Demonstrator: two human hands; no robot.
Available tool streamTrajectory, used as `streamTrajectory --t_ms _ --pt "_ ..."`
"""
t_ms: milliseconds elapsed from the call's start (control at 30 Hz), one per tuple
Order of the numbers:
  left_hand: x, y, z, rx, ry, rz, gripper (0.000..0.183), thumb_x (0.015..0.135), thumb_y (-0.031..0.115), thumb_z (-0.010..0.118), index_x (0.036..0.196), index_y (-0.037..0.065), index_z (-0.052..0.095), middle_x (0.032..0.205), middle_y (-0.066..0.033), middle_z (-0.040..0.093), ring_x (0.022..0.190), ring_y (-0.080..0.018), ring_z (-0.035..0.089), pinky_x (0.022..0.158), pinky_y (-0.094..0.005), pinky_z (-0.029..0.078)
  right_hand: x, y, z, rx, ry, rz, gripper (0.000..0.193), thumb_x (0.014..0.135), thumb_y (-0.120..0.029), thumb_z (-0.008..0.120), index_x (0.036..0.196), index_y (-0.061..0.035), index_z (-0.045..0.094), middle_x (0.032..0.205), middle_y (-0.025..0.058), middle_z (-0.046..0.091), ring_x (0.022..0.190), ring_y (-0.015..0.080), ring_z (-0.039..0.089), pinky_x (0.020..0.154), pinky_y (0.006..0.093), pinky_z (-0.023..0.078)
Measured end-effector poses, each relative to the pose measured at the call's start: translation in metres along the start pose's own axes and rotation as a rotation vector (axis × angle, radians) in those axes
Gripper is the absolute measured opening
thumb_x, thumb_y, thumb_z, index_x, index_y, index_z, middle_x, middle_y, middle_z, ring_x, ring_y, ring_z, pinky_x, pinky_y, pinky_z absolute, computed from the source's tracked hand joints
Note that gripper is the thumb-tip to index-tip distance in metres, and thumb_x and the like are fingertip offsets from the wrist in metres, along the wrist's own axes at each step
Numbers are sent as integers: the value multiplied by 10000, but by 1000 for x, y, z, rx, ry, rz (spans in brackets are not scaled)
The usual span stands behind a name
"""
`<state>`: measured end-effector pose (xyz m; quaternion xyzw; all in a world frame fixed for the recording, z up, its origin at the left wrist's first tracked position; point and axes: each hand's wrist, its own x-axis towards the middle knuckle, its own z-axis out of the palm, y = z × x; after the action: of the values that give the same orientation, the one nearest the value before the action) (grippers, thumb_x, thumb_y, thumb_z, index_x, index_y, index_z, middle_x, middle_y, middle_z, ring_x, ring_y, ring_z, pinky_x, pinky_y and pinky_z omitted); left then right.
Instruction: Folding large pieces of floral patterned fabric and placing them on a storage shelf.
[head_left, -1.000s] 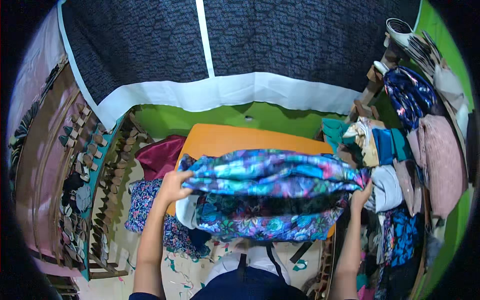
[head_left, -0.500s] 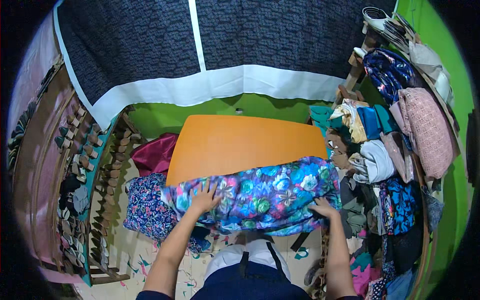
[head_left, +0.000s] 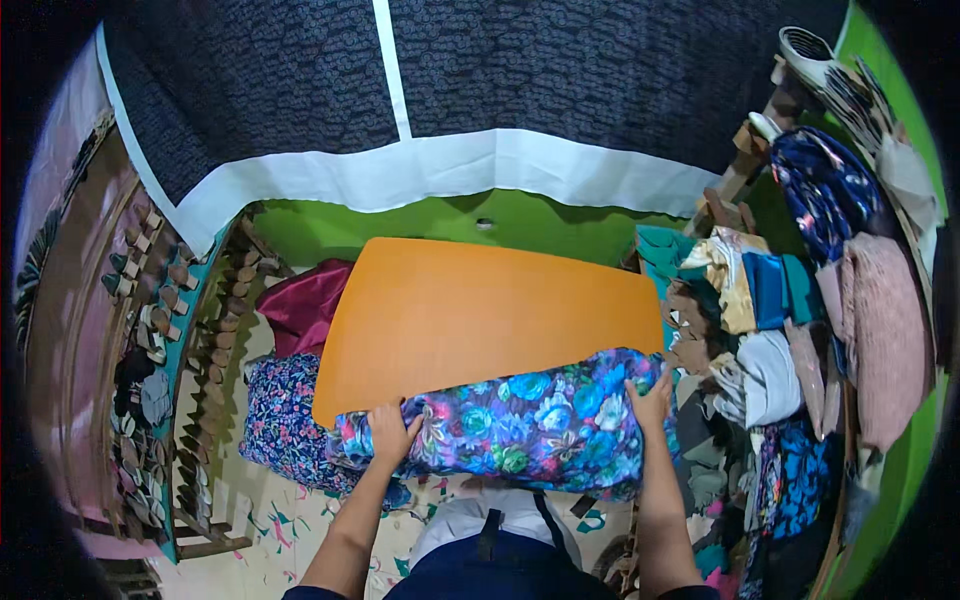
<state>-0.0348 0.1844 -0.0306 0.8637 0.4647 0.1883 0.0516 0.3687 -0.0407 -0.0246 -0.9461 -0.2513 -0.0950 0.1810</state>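
Observation:
A long folded piece of blue and purple floral fabric lies across the near part of an orange board and hangs over its near edge. Toward the fabric's left end, my left hand is closed on its far edge, thumb apart from the curled fingers. My right hand grips the right end, with part of the cloth showing beyond it. The fingertips of both hands are partly hidden in the folds. Left of the board sits a bundle of dark blue small-flowered cloth, partly under the floral fabric.
A wooden rack of shoe-shaped forms stands at the left. Shelves of folded cloth rise close on my right. Maroon cloth lies behind the bundle. Fabric scraps litter the floor. A dark curtain hangs ahead.
The floral fabric has come nearer to me and its right part is rearranged, baring more of the board. My left hand has shifted left and nearer; the right has risen along the fabric's end.

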Motion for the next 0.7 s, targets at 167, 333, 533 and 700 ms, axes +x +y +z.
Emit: streamTrajectory --t_ms 167,333,533,700 --pt "16 -21 9 124 81 94 294 776 353 572 660 87 522 578 -97 540 510 -277 536 475 -383 421 27 -31 22 48 -445 48 515 760 -381 586 1061 26 491 1032 267 522 952 407 501 768 453 417" --pt "120 -9 14 189 108 278 183 743 273 584 719 101 528 564 -75 527 491 -252 535 446 -367 417 105 -6 48 255 89 -108 370 782 -186 561 1075 20 473 913 259 557 869 393 533 705 445 417" --pt "272 16 9 252 67 368 175 727 196 533 871 98 531 753 -84 540 659 -249 559 530 -397 433 201 -55 47 104 -51 71 444 801 -275 549 1137 -4 443 966 235 552 904 370 521 736 443 392" --pt "280 81 42 192 136 68 532 791 378 513 1244 119 410 1190 -152 442 1134 -301 386 941 -515 250 202 -75 70 -246 274 -145 651 804 -451 480 1278 -30 332 1195 212 428 1123 353 383 910 514 270"
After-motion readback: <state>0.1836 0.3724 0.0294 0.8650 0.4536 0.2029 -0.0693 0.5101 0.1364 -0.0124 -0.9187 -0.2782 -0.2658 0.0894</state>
